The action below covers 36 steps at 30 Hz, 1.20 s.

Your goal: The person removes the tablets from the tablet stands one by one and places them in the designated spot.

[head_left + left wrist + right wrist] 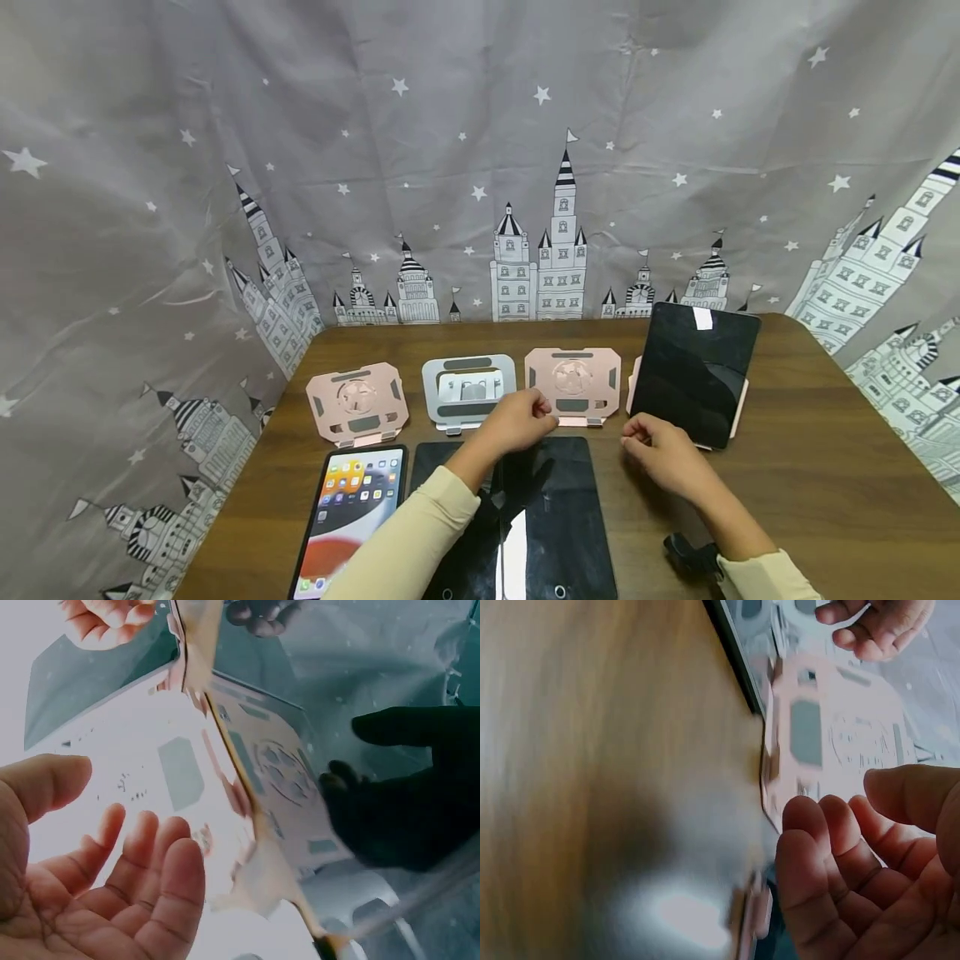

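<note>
My left hand (519, 421) hovers above a dark tablet (573, 508), close to the front of a pink tablet stand (572, 383). Its fingers (182, 889) are loosely curled with nothing between them, and the glossy screen mirrors the hand in the left wrist view. To the right, my right hand (666, 457) hangs over the wood just below a black tablet (693, 371), which leans on another pink stand (738, 408). In the right wrist view its relaxed fingers (806, 874) hold nothing, with the thumb apart.
Another pink stand (357, 404) and a light blue-grey stand (468, 390) stand to the left. In front of them lie a tablet with a lit home screen (352, 517) and a second dark tablet (431, 457). A grey castle-print curtain (465, 167) hangs behind the wooden table (840, 500).
</note>
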Each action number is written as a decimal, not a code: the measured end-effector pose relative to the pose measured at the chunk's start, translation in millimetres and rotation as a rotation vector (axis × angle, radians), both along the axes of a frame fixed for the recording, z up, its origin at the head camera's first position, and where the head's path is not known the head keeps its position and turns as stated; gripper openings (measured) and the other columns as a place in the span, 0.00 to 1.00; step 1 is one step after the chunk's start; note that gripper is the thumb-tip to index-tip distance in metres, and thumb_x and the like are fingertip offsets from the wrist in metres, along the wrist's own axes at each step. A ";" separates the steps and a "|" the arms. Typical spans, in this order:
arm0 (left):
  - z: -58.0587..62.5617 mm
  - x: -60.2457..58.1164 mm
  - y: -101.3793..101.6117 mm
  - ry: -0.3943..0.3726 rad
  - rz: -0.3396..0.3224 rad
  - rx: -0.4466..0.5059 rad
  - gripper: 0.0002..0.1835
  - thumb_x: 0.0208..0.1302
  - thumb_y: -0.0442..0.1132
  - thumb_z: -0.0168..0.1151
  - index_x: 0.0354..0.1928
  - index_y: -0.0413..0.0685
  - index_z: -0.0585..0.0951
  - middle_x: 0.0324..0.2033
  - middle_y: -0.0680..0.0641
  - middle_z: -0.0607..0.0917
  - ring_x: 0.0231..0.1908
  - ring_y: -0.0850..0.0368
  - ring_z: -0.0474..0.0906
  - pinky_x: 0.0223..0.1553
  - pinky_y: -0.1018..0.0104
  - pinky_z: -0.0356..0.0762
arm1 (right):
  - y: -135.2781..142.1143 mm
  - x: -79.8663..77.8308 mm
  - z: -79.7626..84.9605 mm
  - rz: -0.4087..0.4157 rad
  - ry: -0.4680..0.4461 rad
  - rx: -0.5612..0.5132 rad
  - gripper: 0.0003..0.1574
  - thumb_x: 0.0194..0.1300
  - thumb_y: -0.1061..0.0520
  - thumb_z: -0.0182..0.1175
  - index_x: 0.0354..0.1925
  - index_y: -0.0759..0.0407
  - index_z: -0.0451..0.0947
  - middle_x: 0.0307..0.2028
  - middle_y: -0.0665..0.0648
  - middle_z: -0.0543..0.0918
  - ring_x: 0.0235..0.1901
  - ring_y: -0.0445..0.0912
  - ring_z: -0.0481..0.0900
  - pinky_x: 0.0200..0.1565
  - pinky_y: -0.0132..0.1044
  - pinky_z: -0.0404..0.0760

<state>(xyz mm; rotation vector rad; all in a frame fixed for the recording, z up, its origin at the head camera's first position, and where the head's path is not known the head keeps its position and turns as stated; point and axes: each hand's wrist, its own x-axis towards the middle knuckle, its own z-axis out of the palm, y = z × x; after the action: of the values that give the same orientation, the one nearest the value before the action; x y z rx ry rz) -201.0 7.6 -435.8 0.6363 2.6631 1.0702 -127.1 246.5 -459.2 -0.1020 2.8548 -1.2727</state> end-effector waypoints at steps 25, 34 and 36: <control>39.8 -38.2 93.5 0.082 0.025 0.307 0.06 0.71 0.41 0.59 0.43 0.51 0.82 0.36 0.59 0.81 0.39 0.66 0.76 0.42 0.73 0.74 | 112.8 -6.1 58.8 -0.142 0.174 0.124 0.13 0.75 0.56 0.54 0.46 0.67 0.75 0.31 0.60 0.82 0.26 0.42 0.79 0.24 0.33 0.78; 47.4 -41.5 126.8 0.108 0.093 0.414 0.09 0.68 0.36 0.58 0.47 0.45 0.83 0.36 0.57 0.81 0.37 0.66 0.75 0.40 0.76 0.73 | 142.0 -17.3 70.4 -0.177 0.198 0.064 0.13 0.74 0.61 0.52 0.46 0.73 0.73 0.31 0.63 0.83 0.25 0.31 0.78 0.25 0.30 0.79; 47.0 -43.0 133.2 0.093 0.132 0.414 0.09 0.68 0.36 0.59 0.47 0.46 0.83 0.37 0.56 0.81 0.38 0.66 0.75 0.40 0.76 0.74 | 145.8 -21.3 72.6 -0.192 0.192 0.024 0.14 0.74 0.61 0.51 0.47 0.75 0.71 0.31 0.62 0.83 0.26 0.29 0.77 0.26 0.29 0.80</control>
<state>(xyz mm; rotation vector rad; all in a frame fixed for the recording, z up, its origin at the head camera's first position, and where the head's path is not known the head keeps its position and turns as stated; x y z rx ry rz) -244.0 140.7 -388.8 0.5960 2.6055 1.6935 -148.4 392.3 -386.6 0.0548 3.1076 -1.3270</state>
